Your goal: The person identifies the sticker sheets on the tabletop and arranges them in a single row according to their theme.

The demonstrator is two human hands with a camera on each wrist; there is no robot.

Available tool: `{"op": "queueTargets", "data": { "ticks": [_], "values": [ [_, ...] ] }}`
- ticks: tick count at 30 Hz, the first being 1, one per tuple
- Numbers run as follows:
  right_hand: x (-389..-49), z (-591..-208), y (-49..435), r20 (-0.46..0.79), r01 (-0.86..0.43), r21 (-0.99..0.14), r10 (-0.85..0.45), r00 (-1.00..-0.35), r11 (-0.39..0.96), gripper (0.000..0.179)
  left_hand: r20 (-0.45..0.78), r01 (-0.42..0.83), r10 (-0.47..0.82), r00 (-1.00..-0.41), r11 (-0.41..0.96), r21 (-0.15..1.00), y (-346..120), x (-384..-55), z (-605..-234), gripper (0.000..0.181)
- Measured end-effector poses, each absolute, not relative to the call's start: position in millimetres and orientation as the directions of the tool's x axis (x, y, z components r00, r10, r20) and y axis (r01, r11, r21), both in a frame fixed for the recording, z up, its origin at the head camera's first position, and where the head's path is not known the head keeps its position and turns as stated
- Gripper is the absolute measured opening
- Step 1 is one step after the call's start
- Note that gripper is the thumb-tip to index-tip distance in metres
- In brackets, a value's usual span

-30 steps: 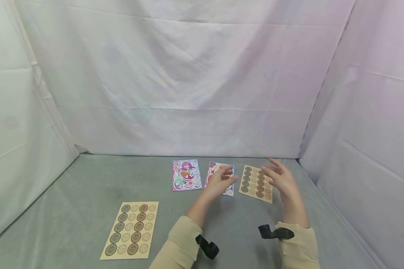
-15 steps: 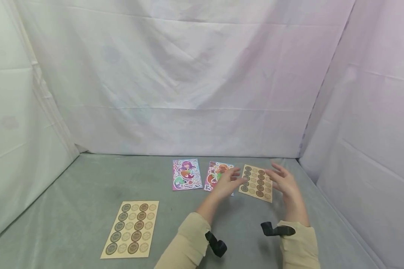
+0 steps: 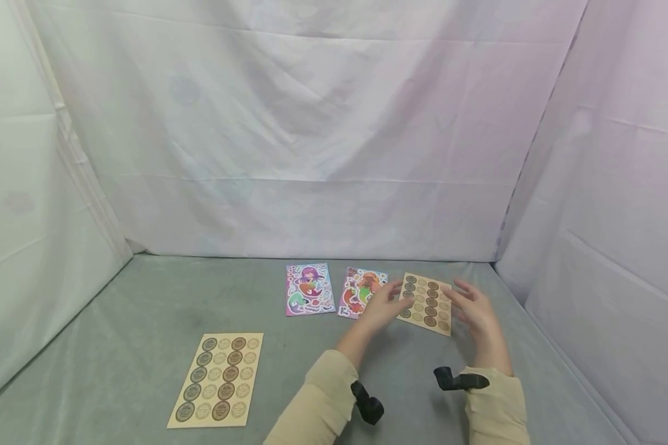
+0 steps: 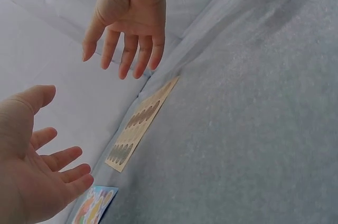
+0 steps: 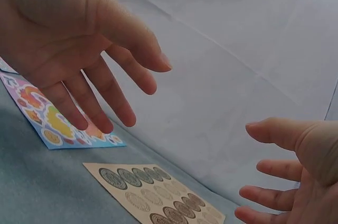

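A tan sheet of round brown stickers [image 3: 426,304] lies flat on the grey table at the right. My left hand [image 3: 381,306] hovers at its left side, fingers spread and slightly bent, palm facing inward. Opposite it, my right hand [image 3: 475,311] hovers at the sheet's right edge, its palm turned toward the left one. In the left wrist view, a gap shows between both hands and the sticker sheet [image 4: 140,126]. The right wrist view likewise shows the left hand [image 5: 79,39] and right hand [image 5: 301,174] holding nothing. Partly behind the left hand lies a mermaid sticker sheet [image 3: 359,295].
Another mermaid sticker sheet [image 3: 310,290] lies further left at the back. A larger-looking tan sheet of round stickers [image 3: 217,381] lies at the front left. White cloth walls [image 3: 312,154] enclose the grey table [image 3: 145,309] at the back and sides.
My left hand has moved right, from over the mermaid sheet to the left side of the tan sheet. The right hand has shifted slightly right and down. The sheets lie where they were.
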State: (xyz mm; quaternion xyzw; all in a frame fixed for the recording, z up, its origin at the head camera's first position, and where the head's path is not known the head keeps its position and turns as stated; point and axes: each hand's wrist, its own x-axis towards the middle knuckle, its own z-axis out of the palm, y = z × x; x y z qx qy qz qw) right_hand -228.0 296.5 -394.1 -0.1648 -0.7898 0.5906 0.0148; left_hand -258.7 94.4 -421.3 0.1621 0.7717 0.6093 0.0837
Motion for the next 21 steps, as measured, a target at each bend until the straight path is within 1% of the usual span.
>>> {"op": "queueTargets", "data": {
  "ticks": [8, 16, 21],
  "values": [
    [-230, -405, 302, -0.176, 0.251, -0.938, 0.291, -0.94, 0.241, 0.08, 0.065, 0.135, 0.339, -0.939, 0.187, 0.973, 98, -261, -432, 0.053],
    [-236, -418, 307, -0.199, 0.288, -0.924, 0.33, -0.923, 0.25, 0.079, 0.04, 0.108, 0.34, -0.94, 0.183, 0.977, 101, -262, -437, 0.058],
    [-238, -425, 308, -0.219, 0.317, -0.915, 0.352, -0.91, 0.25, 0.076, 0.033, 0.102, 0.332, -0.943, 0.193, 0.976, 104, -264, -441, 0.058]
  ]
}}
